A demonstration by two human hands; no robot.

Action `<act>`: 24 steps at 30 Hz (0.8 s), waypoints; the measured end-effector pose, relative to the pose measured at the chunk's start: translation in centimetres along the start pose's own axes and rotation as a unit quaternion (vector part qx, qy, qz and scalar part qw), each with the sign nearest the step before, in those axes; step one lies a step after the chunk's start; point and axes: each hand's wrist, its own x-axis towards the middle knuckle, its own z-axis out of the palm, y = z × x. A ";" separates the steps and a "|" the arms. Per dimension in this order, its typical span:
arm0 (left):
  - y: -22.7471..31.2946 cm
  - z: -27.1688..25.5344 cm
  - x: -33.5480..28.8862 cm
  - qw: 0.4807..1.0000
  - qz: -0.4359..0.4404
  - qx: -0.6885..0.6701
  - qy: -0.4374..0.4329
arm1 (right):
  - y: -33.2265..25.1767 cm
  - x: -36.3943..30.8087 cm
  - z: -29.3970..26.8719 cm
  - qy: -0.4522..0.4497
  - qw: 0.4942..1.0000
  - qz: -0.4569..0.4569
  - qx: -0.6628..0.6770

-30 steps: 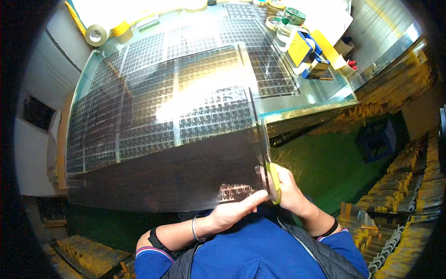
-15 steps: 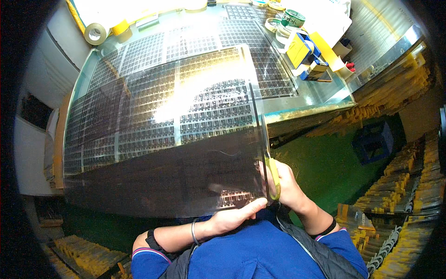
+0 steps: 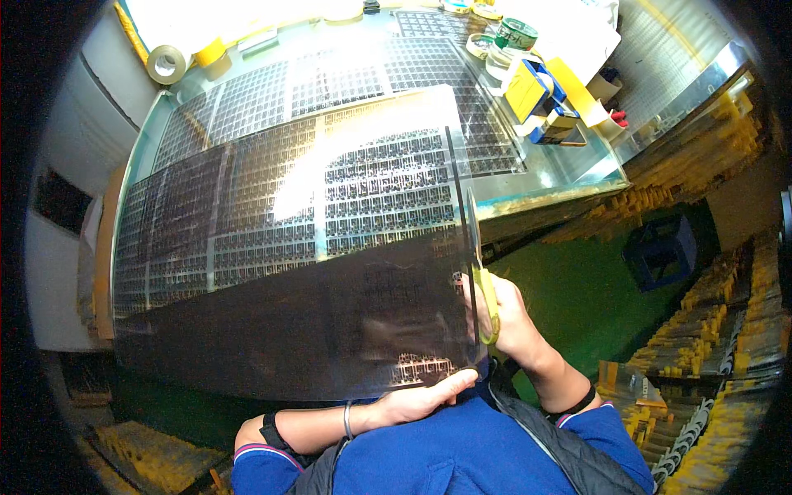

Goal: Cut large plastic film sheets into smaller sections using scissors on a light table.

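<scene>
A large dark translucent film sheet [image 3: 289, 272] printed with rows of small patterns lies over the glass table [image 3: 569, 177] and overhangs its near edge toward me. My left hand [image 3: 421, 400] grips the sheet's near bottom edge. My right hand [image 3: 507, 313] holds yellow-handled scissors [image 3: 478, 252], blades pointing away from me along the sheet's right edge.
Tape rolls [image 3: 167, 63] sit at the table's far left. A yellow and blue tape dispenser [image 3: 536, 91] and a green-labelled roll [image 3: 516, 35] stand at the far right. Below the table lie a green floor [image 3: 577, 289], a dark blue crate [image 3: 660, 252] and stacks of yellow parts [image 3: 718, 322].
The sheet has slid toward me and a little left, hanging further over the table edge. My right hand and the scissors have moved slightly forward along its right edge.
</scene>
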 end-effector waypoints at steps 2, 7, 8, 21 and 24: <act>0.2 0.3 -0.1 1.000 -0.015 -0.003 -0.011 | 0.5 0.7 -0.4 0.009 0.998 -0.062 -0.013; 1.1 1.0 -0.6 0.998 -0.059 -0.024 -0.006 | -0.1 1.6 -0.8 0.024 0.995 -0.097 -0.018; 1.3 1.1 -0.7 0.998 -0.059 -0.023 -0.008 | -0.5 1.5 -0.8 0.028 0.997 -0.066 -0.024; -0.1 1.2 -0.2 0.979 -0.164 -0.102 -0.062 | -2.2 2.5 -1.6 0.064 0.993 -0.085 0.041; -2.3 0.2 0.5 0.911 -0.256 -0.229 -0.228 | -1.5 3.2 -2.2 0.062 0.992 -0.107 0.003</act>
